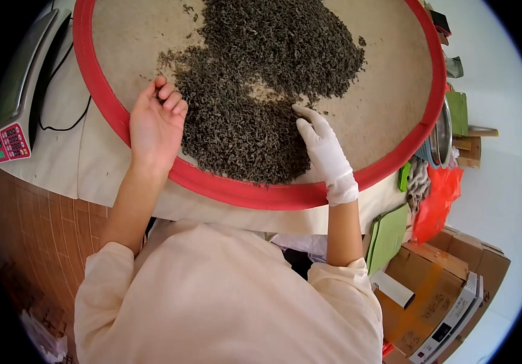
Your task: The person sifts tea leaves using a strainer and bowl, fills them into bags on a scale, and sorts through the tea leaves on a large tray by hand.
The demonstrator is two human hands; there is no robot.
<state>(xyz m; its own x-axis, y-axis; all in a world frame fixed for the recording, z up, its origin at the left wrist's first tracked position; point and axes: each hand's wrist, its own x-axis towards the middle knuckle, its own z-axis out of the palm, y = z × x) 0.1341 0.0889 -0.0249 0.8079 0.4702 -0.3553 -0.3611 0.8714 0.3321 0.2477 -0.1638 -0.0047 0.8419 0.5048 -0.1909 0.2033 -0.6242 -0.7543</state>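
Note:
Dark, curled dried tea leaves [243, 136] lie heaped on a wide round tray [388, 79] with a red rim. My left hand [159, 121] is bare and turned palm up at the left side of the near heap. Its fingers curl in towards the thumb, and a little dark matter shows between them, too small to name. My right hand [320, 142] wears a white glove. It reaches over the tray's near rim, thumb and fingers apart, with the fingertips at the right edge of the leaves.
A digital scale [11, 142] with a pink keypad stands at the left, its black cable [70, 127] running beside the tray. On the right are a red plastic bag [437, 200], green pouches [388, 236], a metal bowl [444, 133] and cardboard boxes [421, 291].

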